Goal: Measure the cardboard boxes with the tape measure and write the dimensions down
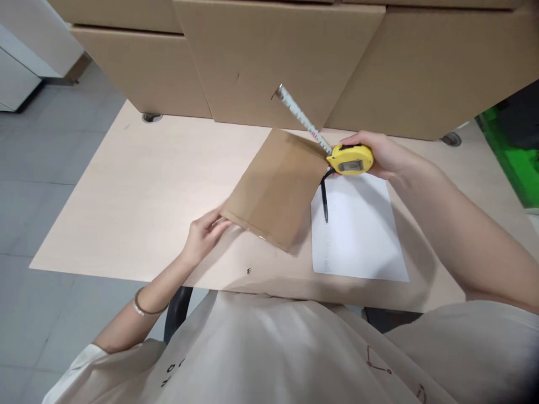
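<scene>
Above the table [105, 185], a brown box [273, 191] is held at a tilt, a yellow tape measure [350, 159] at its far right corner. The blade [303, 119] is already drawn out but not yet laid along the box. The left hand [202, 235] pinches the box's near left corner; the right hand [374, 148] is closed around the tape measure, its hidden fingers perhaps also on the box. Paper [357, 230] lies rightward; cartons [273, 62] stand behind.

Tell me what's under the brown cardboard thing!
Around the brown cardboard thing you can see the pale desk, with white paper by its right edge. The left hand holds one corner. Whatever lies straight underneath is covered, so I can't tell.
</scene>
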`<state>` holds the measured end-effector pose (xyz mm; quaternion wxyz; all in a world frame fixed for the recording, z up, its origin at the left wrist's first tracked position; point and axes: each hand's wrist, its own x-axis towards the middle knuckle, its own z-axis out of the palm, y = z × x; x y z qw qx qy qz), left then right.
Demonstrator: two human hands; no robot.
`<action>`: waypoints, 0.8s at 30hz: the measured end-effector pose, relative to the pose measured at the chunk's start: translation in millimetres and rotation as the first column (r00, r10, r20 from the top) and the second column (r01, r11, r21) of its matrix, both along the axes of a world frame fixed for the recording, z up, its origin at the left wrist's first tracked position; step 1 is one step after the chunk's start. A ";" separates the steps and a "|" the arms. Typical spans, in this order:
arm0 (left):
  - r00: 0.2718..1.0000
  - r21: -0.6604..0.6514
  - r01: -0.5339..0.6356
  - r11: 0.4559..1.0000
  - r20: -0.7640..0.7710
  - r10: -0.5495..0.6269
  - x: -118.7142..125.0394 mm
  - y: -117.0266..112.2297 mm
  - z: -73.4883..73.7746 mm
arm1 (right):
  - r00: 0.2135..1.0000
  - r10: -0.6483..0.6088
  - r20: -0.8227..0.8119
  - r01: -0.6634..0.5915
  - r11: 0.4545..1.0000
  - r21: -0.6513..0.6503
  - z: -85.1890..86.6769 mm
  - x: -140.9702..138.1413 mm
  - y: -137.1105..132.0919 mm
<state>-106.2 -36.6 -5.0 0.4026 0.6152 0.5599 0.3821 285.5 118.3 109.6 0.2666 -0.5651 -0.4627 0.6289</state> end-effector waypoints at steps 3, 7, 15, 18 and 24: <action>0.950 0.075 -0.119 0.990 0.300 0.091 9.9 23.7 -10.3 | 0.997 -0.068 -0.042 0.070 0.996 0.049 17.0 2.1 -26.0; 0.813 0.039 -0.148 0.988 0.574 0.099 23.5 64.5 -4.7 | 0.993 -0.109 0.047 0.111 0.993 -0.035 21.4 1.2 -69.1; 0.876 -0.184 0.011 0.983 0.476 0.080 23.3 113.6 17.5 | 0.997 -0.068 0.031 0.074 0.952 -0.299 -3.5 -8.5 -142.1; 0.865 -0.227 0.046 0.973 0.496 0.075 24.1 113.8 16.1 | 0.998 -0.046 0.036 0.056 0.929 -0.365 -4.7 -1.7 -150.3; 0.820 -0.237 0.060 0.970 0.566 0.088 28.4 110.8 17.1 | 0.935 0.251 0.253 -0.207 0.960 -0.187 5.5 14.0 -112.9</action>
